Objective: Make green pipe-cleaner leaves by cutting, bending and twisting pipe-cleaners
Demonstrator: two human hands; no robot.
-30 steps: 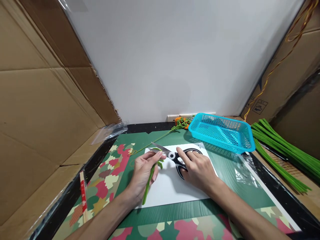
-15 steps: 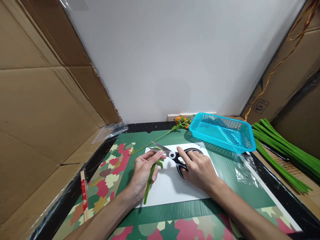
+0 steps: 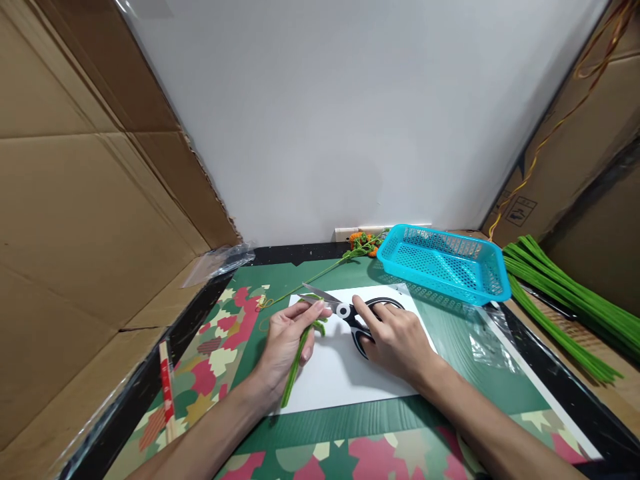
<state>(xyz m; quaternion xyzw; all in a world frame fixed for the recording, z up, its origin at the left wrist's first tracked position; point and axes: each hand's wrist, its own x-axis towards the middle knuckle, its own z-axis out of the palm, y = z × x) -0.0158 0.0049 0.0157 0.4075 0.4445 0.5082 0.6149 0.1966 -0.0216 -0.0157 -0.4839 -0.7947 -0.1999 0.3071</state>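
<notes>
My left hand [image 3: 290, 337] is closed around fuzzy green pipe cleaners [image 3: 294, 375], their straight ends hanging down below the palm and a curled end sticking out at the right. My right hand [image 3: 397, 333] grips a pair of scissors [image 3: 343, 311] with black and white handles. The blades are parted and point left, reaching to the thumb and fingertips of my left hand. Whether they touch the green stem there is hidden by the fingers. Both hands are over a white sheet of paper [image 3: 340, 390].
A blue plastic basket [image 3: 445, 293] stands at the back right. Orange flowers on a green stem [image 3: 320, 275] lie behind the paper. Many green pipe cleaners [image 3: 575, 293] lie at far right. A red-and-white paper-wrapped stick [image 3: 166, 383] lies left. Cardboard [image 3: 90, 220] walls the left side.
The hanging ends of the green pipe cleaners have swung slightly to the left. My hands and the scissors are almost where they were; the whole view has shifted a little.
</notes>
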